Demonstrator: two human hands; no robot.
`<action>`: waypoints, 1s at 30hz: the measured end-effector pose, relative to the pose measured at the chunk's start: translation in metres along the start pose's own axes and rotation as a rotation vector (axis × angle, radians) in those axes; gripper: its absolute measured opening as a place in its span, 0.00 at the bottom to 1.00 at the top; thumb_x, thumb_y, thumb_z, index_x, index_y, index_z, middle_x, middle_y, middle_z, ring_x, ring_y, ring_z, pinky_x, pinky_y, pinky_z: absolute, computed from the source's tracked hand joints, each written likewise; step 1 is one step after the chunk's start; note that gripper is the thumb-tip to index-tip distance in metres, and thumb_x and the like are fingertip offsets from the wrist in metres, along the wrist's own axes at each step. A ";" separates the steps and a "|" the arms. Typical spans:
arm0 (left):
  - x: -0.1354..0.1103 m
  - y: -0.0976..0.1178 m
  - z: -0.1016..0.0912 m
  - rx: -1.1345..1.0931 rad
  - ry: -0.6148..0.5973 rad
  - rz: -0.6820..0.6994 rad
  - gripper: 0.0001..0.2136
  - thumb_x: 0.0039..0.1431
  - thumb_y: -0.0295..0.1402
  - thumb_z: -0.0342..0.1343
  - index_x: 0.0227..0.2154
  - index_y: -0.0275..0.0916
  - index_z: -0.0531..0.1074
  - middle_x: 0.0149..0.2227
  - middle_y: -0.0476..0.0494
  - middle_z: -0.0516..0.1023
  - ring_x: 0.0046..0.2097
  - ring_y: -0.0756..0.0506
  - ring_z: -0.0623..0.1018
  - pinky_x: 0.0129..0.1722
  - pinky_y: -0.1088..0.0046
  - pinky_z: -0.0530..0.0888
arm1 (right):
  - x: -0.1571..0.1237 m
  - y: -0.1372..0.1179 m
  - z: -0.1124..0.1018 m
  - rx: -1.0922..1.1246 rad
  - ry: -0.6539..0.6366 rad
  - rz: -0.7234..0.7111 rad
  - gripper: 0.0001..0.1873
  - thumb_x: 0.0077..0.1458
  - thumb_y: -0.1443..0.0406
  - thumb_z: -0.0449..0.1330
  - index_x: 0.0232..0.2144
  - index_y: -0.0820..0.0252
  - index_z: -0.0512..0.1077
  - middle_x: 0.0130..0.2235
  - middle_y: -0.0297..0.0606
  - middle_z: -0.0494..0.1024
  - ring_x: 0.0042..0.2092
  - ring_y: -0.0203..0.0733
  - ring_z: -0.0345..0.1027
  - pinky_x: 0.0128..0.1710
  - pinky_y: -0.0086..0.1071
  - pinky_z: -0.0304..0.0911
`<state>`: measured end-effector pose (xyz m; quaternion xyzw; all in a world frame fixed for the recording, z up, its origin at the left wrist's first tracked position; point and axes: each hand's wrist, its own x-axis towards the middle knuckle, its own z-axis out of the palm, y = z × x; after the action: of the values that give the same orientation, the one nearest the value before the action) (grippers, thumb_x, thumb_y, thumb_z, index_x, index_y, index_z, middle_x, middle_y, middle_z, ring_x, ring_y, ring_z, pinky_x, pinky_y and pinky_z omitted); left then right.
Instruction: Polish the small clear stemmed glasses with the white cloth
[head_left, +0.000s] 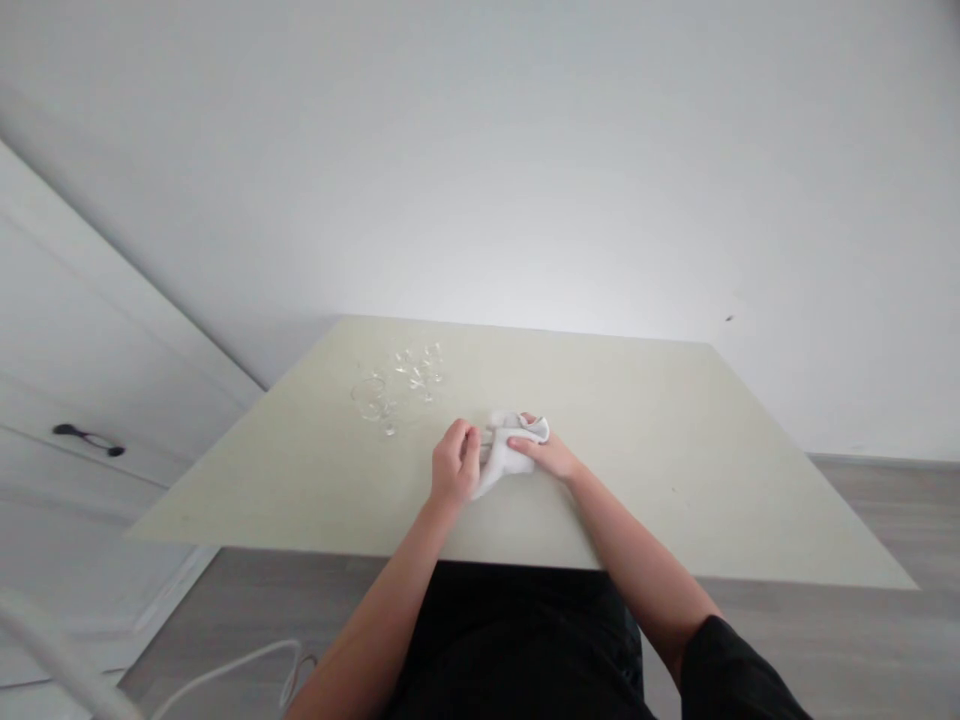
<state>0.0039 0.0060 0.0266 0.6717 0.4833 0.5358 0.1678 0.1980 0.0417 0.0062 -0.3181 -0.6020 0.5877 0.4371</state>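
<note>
While your right hand [553,457] pinches the white cloth [505,463] above the table [675,430], the bunch lies leftward, long axis unclear, beside your left hand [454,464], fingers curled, can't tell around what.

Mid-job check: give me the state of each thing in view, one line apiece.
White cloth: bunched, creased.
Right hand: closed on the cloth, thumb over it.
Left hand: fingers curled in at the cloth's left side; anything inside is too small to tell.
Clear pieces: loose, scattered on the table.
White cable: curved, slack.
</note>
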 end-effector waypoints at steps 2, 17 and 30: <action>0.005 -0.006 0.001 -0.062 -0.025 -0.181 0.16 0.67 0.40 0.46 0.23 0.42 0.60 0.22 0.52 0.61 0.26 0.49 0.65 0.28 0.72 0.62 | -0.001 0.001 0.001 -0.028 -0.015 0.009 0.27 0.45 0.52 0.73 0.41 0.57 0.68 0.35 0.31 0.72 0.35 0.36 0.67 0.35 0.29 0.65; 0.001 0.004 0.002 -0.355 -0.111 -0.434 0.16 0.61 0.47 0.54 0.26 0.42 0.63 0.18 0.56 0.58 0.20 0.52 0.59 0.20 0.75 0.58 | -0.001 -0.001 0.001 0.036 0.189 0.022 0.31 0.43 0.48 0.72 0.45 0.56 0.70 0.42 0.39 0.78 0.43 0.45 0.73 0.46 0.38 0.69; 0.005 0.003 -0.002 -0.141 -0.038 -0.195 0.18 0.68 0.39 0.43 0.21 0.42 0.63 0.22 0.49 0.66 0.27 0.47 0.68 0.29 0.71 0.66 | 0.000 0.004 0.001 0.135 0.084 0.047 0.33 0.36 0.56 0.77 0.42 0.55 0.67 0.37 0.32 0.75 0.38 0.39 0.70 0.40 0.32 0.67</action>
<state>0.0040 0.0083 0.0327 0.6180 0.5044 0.5366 0.2752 0.1966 0.0413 0.0020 -0.3264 -0.5345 0.6233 0.4683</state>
